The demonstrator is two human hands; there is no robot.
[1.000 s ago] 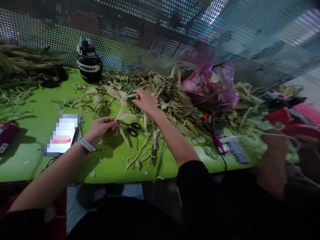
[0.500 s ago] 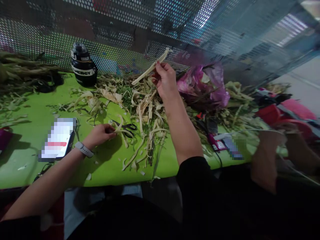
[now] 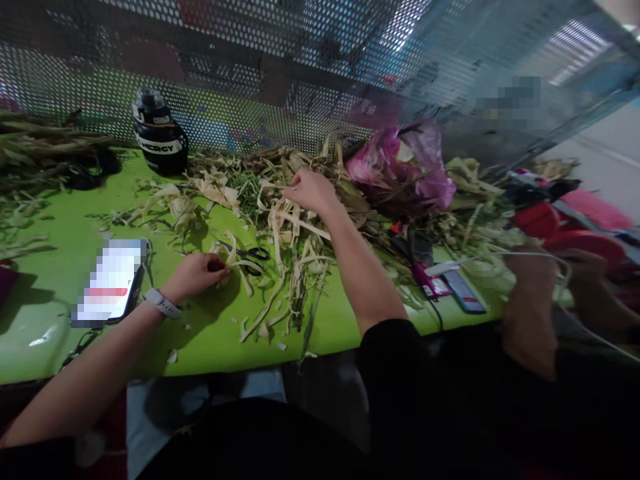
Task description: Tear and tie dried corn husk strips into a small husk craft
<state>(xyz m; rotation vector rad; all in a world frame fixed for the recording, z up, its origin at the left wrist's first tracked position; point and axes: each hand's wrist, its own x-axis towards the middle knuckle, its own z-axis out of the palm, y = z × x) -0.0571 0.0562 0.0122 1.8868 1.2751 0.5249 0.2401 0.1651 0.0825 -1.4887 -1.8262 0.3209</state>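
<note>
My left hand (image 3: pixel 200 272), with a white watch band at the wrist, is closed on thin pale plant strips (image 3: pixel 243 264) that look like dried husk. Black scissors (image 3: pixel 256 254) lie just beyond its fingertips, partly under the strips. My right hand (image 3: pixel 311 192) reaches over a heap of dry leaves and peeled strips (image 3: pixel 295 233), palm down. Its fingertips are pinched together at the heap, and whatever they grip is too small to make out. A long pale strip (image 3: pixel 313 228) lies on the heap below the right hand.
A black jug (image 3: pixel 160 143) stands against the perforated metal panel (image 3: pixel 240 73). A lit phone (image 3: pixel 110 280) lies left on the green tabletop (image 3: pixel 200 347). Right are a pink plastic bag (image 3: pixel 400 163), another phone (image 3: pixel 465 291), a white cable (image 3: pixel 505 254) and another person's arm (image 3: pixel 533 313).
My right hand has come down from above the heap to its surface. The long pale strip it held up is no longer raised. My left hand has barely moved.
</note>
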